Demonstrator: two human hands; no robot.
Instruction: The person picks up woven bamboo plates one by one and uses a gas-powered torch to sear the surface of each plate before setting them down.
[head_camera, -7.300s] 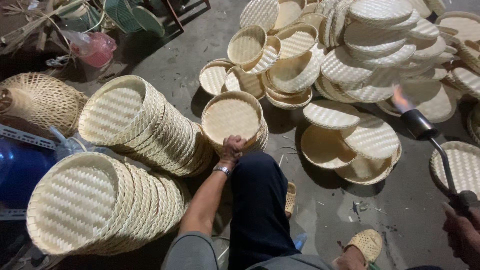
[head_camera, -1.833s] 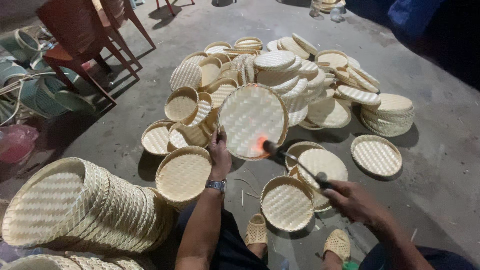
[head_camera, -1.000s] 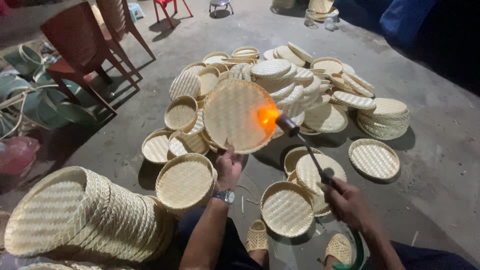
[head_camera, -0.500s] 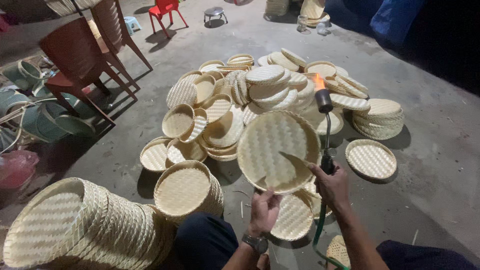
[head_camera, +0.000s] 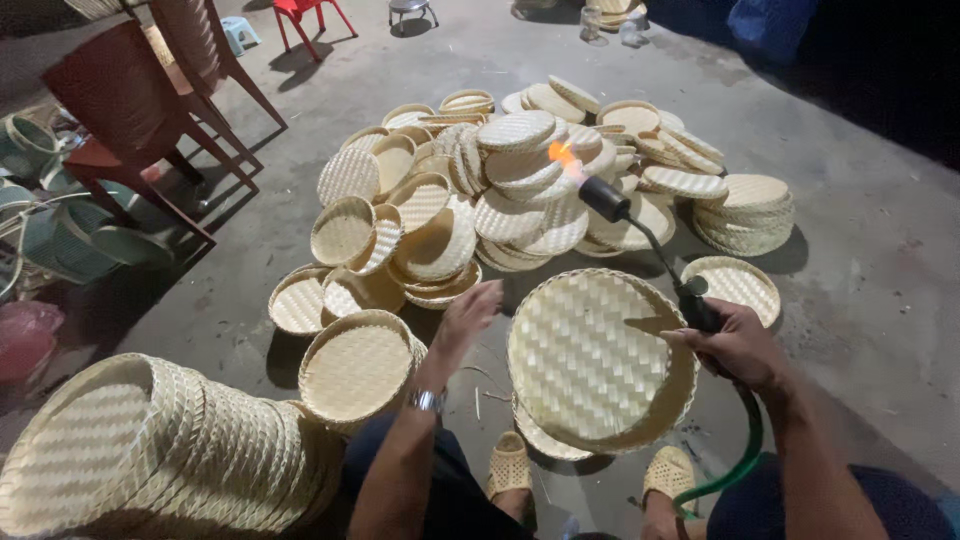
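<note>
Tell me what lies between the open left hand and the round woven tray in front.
In the head view, only bare concrete floor separates the left hand from the round woven tray; they do not touch.

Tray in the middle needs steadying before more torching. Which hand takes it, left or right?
Left, probably. The left hand is open and empty beside the woven tray, apart from it. The right hand is wrapped around the lit gas torch.
</note>
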